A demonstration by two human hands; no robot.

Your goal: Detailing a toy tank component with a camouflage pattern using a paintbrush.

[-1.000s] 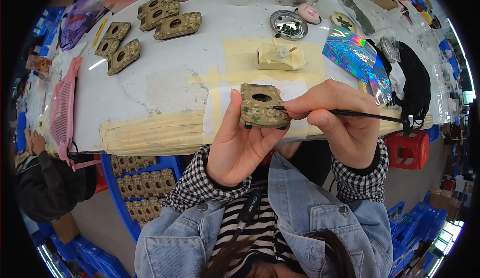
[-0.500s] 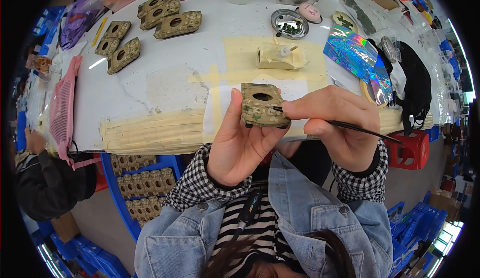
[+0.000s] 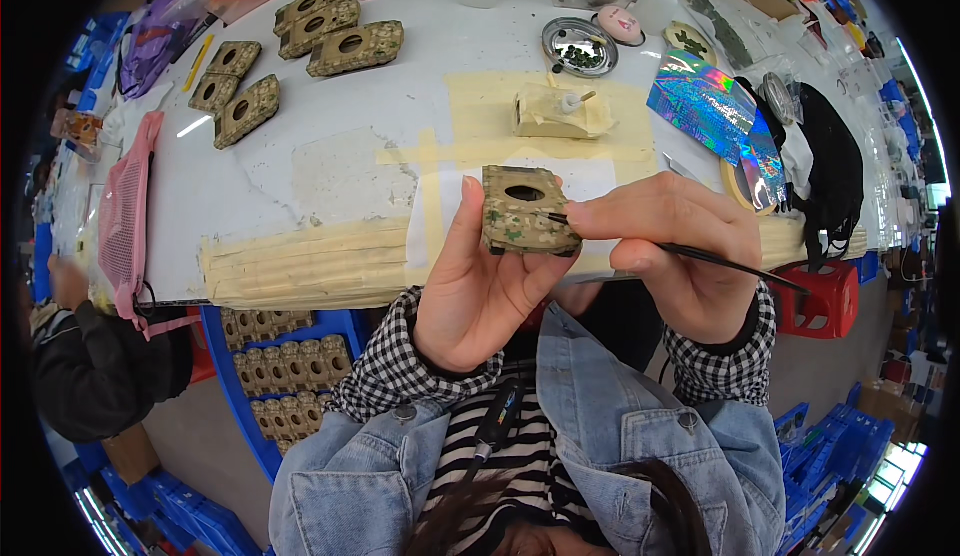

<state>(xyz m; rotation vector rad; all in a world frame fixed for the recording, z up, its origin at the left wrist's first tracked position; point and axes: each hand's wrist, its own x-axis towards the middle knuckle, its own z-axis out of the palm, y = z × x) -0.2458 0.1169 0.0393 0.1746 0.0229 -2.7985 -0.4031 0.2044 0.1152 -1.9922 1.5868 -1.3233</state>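
Observation:
My left hand [image 3: 475,301] holds a camouflage-painted model tank hull [image 3: 530,228] from below and the side, with a round hole in its top facing up. Black tweezers [image 3: 735,263] are pinched between the thumb and fingers of my right hand [image 3: 690,246]. Their two fine tips meet the hull's top or lie just over it, behind the hole. Small green patches show on the hull's surface near my left fingers. Whether anything sits between the tips is too small to tell.
Several matching hulls [image 3: 355,48] stand at the back left. Ahead are a taped block [image 3: 560,114] with a small peg and a round metal tin [image 3: 580,46] of dark green bits. Holographic sheets [image 3: 705,106] lie right. A blue crate [image 3: 240,386] of hulls is below left, near another person's sleeve [image 3: 110,366].
The tweezer tips look slightly further apart now. Both hands and the hull stay almost in the same place.

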